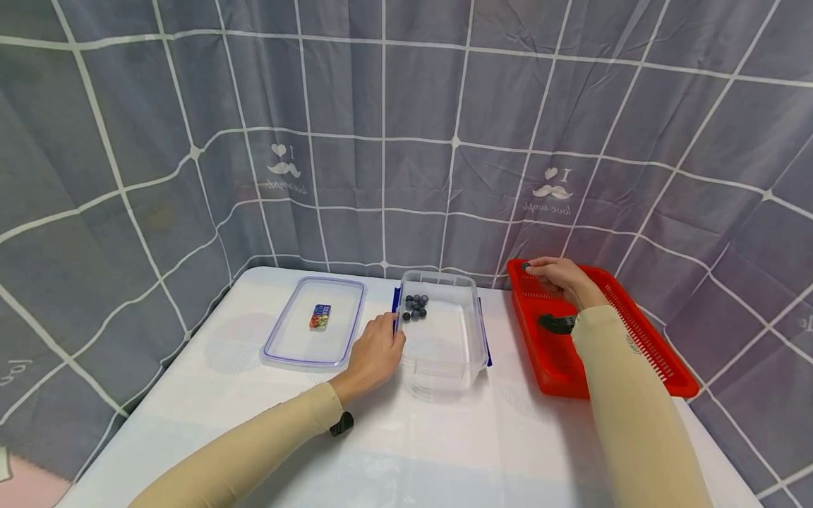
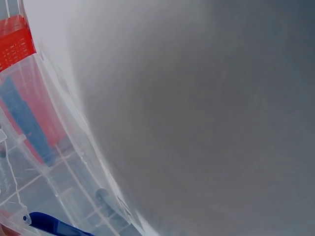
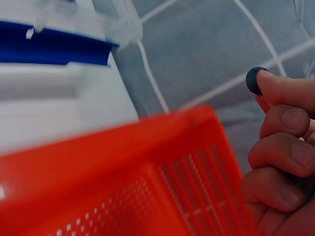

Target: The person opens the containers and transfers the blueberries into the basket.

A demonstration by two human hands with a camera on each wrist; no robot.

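My right hand [image 1: 562, 279] is raised over the far left part of a red plastic basket [image 1: 559, 381]. Between its thumb and forefinger it pinches a blueberry [image 3: 253, 81], while the other fingers curl toward the palm. A clear plastic container [image 1: 447, 335] with blue side latches stands left of the basket. Several blueberries [image 1: 416, 307] lie together in its far left part. My left hand [image 1: 376, 349] grips the container's left wall, next to a blue latch [image 2: 54, 225]; only a bit of a finger shows in the left wrist view.
A clear lid [image 1: 295, 346] with a blue-purple rim and a colourful label [image 1: 320, 317] lies left of the container on the white table [image 1: 432, 451]. A grey curtain [image 1: 343, 169] with white grid lines hangs behind and along both sides.
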